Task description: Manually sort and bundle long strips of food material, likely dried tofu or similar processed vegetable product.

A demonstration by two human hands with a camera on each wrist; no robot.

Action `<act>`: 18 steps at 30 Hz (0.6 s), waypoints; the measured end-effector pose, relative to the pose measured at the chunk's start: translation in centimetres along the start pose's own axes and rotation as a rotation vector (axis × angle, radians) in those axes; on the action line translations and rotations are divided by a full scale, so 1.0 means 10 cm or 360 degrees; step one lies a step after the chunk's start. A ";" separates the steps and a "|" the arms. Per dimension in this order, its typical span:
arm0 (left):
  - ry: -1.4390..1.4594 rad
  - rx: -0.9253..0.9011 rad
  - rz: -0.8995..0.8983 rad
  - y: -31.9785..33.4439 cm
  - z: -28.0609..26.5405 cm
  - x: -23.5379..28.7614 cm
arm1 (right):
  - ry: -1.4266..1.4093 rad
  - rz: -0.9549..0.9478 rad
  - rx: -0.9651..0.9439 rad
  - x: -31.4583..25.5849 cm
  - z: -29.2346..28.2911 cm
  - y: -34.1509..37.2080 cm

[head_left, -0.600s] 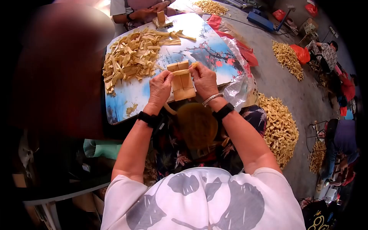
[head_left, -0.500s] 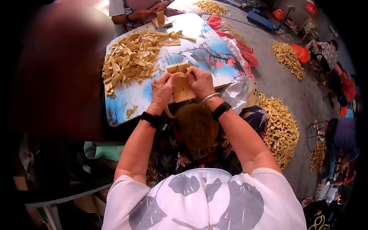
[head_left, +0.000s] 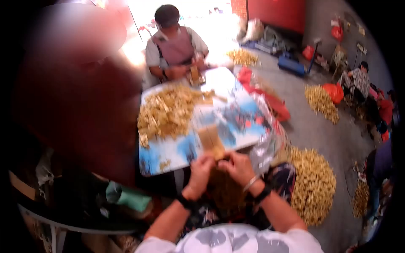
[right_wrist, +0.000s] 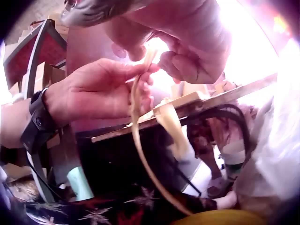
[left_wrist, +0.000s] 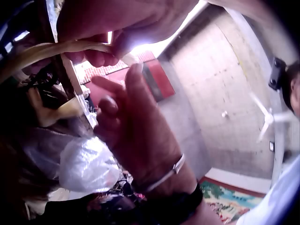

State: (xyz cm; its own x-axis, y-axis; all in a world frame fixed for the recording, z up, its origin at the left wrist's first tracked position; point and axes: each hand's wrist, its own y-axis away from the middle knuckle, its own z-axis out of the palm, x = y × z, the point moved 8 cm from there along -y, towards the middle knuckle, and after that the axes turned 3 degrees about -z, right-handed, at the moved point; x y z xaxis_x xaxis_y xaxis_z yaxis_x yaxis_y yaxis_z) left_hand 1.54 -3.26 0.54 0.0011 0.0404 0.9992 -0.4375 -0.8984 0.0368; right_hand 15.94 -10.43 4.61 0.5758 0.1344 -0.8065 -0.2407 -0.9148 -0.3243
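Note:
Just below the upright wooden block [head_left: 212,142] at the table's near edge, my left hand [head_left: 200,173] and right hand [head_left: 241,168] are close together. A long pale-yellow strip [right_wrist: 136,124] hangs in a curve from the left hand [right_wrist: 96,89], whose thumb and fingers pinch it in the right wrist view. The right hand [right_wrist: 187,35] has curled fingers at the strip's upper end. In the left wrist view the strip [left_wrist: 56,48] runs under the left hand [left_wrist: 126,23], with the right hand [left_wrist: 145,131] below it. The exact fingertip contact is blurred.
On the painted table [head_left: 168,154] lies a heap of yellow strips [head_left: 164,111]. Across it sits a person [head_left: 175,48] beside another block [head_left: 195,74]. A large pile of small yellow pieces [head_left: 312,185] is on the floor at right, near clear plastic [head_left: 265,152].
The head view has tilted up, bringing the seated person's upper body into view. My hands have come off the block's sides toward me and now stand below it, closer together.

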 end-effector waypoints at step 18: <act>0.1150 -0.0566 -0.1177 0.80 0.41 -1.04 | -0.0182 -0.0532 -0.0210 -0.57 0.26 1.01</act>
State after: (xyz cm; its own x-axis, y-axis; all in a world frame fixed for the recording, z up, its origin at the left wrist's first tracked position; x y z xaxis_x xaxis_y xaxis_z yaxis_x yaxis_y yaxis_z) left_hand 1.72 -12.67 -9.48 -0.1069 0.8695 0.4822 -0.7809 -0.3736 0.5007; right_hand 8.24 -19.44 4.67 0.5126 0.4685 -0.7195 0.0525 -0.8535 -0.5184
